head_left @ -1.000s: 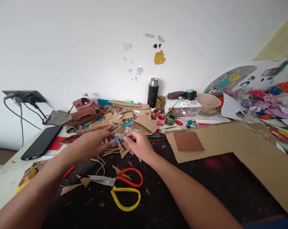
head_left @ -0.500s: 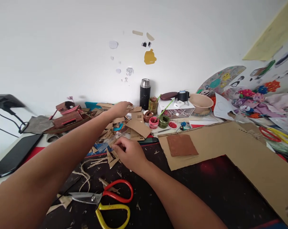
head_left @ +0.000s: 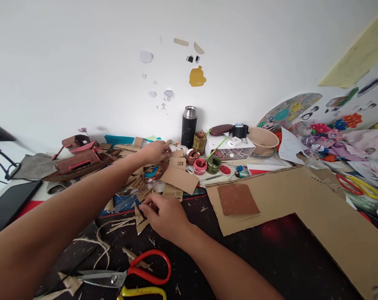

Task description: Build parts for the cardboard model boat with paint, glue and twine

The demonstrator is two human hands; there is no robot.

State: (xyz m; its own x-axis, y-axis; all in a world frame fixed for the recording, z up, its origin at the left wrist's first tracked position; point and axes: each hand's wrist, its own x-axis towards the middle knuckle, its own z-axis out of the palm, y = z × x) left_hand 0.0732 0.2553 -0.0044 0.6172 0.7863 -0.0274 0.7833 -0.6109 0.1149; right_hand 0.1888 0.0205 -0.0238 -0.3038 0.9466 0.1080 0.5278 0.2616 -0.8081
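Observation:
My left hand (head_left: 157,151) reaches over the far side of a heap of cardboard scraps (head_left: 145,192), palm down with its fingers bent together; whatever lies under the fingertips is hidden. Nearer to me, my right hand (head_left: 166,214) hovers at the heap's front edge. Its thumb and fingers are curled together beside small torn cardboard pieces (head_left: 138,213), and I cannot make out what is between them. Large scissors (head_left: 148,266) with one red and one yellow handle lie below my right hand. Pale string (head_left: 103,246) lies to the left of the pieces.
A black flask (head_left: 189,129) stands at the wall beside open paint jars (head_left: 200,166) and a white box (head_left: 231,150). Right of my hands, a brown square (head_left: 238,200) rests on a large cardboard sheet (head_left: 320,196). A brown model (head_left: 79,160) sits left.
The view has shifted slightly, so the table sits lower in it. My left hand's fingers look more bent over the scraps. My right hand remains by the torn pieces.

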